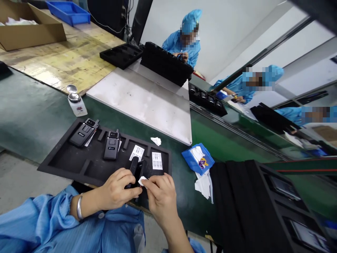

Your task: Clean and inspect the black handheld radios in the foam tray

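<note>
My left hand [119, 188] is closed around a black handheld radio [139, 171], tilted up on its edge above the near side of a black foam tray [65, 160]. Pinched in my right hand [160, 193] is a small white wipe [142, 180], which touches the radio's side. Two similar radios lie in the tray, one at the far left [83, 133] and one in the middle [112, 144]. White label sheets [157, 160] lie in the tray's right compartments. The radio's lower part is hidden by my fingers.
A dispenser bottle [77, 105] with its lid up stands behind the tray. Crumpled wipe [156, 141] and a blue bin [193, 163] sit to the right. Stacked black foam trays [237, 203] fill the right. A white board [147, 102] lies ahead; several co-workers sit beyond.
</note>
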`<state>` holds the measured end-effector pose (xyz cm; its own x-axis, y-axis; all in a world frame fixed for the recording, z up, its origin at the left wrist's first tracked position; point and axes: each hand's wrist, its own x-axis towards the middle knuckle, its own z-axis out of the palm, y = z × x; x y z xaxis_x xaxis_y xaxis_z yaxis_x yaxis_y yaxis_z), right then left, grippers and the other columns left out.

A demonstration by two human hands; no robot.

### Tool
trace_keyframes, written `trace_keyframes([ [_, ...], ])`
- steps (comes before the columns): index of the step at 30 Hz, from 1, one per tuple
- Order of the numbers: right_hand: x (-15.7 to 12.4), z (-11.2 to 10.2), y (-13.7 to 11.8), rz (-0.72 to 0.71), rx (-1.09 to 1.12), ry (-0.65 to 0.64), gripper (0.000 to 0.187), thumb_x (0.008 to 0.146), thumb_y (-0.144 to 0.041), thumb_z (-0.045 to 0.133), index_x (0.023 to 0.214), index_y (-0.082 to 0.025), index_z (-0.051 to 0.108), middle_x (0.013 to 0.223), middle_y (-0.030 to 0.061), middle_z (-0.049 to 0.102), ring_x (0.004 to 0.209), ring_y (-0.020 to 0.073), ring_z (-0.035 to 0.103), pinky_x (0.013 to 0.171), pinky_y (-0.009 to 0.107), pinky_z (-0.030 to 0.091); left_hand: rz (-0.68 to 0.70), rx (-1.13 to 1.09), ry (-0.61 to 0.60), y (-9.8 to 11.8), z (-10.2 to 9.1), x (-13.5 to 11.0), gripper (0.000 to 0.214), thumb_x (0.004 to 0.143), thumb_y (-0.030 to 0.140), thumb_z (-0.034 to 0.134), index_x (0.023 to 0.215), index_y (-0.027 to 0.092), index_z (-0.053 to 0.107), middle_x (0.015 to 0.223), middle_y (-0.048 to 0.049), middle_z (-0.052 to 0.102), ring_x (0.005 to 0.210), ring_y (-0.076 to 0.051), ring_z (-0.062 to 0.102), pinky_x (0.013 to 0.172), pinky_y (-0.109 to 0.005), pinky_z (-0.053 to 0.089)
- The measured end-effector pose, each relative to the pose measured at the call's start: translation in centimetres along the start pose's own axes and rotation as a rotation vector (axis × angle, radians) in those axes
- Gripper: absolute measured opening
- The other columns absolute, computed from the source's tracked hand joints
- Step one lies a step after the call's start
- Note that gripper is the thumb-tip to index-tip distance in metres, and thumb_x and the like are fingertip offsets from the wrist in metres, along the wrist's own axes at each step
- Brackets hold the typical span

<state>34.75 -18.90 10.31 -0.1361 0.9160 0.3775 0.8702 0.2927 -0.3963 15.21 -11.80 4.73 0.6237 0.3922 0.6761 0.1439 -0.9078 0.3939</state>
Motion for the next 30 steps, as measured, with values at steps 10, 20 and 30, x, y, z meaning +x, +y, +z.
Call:
trace_keyframes([
  [10, -0.8, -0.9, 0.6, -0.003, -0.036, -0.003, 0.029, 0.093, -0.008, 0.05, 0.105, -0.027, 0.069, 0.086, 0.0012, 0.061, 0.082, 0.0159, 0.051, 0.102, 0.047, 0.03, 0.015, 0.014, 0.0, 0.1, -0.1, 0.2, 0.019, 0.09, 0.014, 0.06, 0.105, 0.02, 0.07, 0.092, -0.0081, 0.059, 0.093, -0.023, 0.053, 0.079, -0.041, 0.052],
  [20, 1.8, -0.1, 0.9, -0.064, -0.077, -0.112, 0.027, 0.09, -0.01, 0.053, 0.101, -0.027, 0.07, 0.084, 0.0004, 0.062, 0.082, 0.017, 0.05, 0.105, 0.049, 0.025, -0.008, 0.025, -0.012, -0.1, 0.1, -0.2, 0.019, 0.09, 0.017, 0.061, 0.106, 0.021, 0.071, 0.093, -0.0076, 0.06, 0.094, -0.022, 0.054, 0.082, -0.041, 0.052],
  [30, 0.8, -0.1, -0.3, 0.021, -0.012, -0.054, 0.027, 0.091, -0.01, 0.051, 0.101, -0.027, 0.07, 0.083, -0.0001, 0.062, 0.082, 0.0158, 0.05, 0.105, 0.049, 0.026, 0.003, -0.023, -0.016, 0.0, -0.4, 0.1, 0.019, 0.09, 0.014, 0.062, 0.107, 0.016, 0.069, 0.094, -0.0089, 0.058, 0.093, -0.024, 0.052, 0.08, -0.043, 0.051],
])
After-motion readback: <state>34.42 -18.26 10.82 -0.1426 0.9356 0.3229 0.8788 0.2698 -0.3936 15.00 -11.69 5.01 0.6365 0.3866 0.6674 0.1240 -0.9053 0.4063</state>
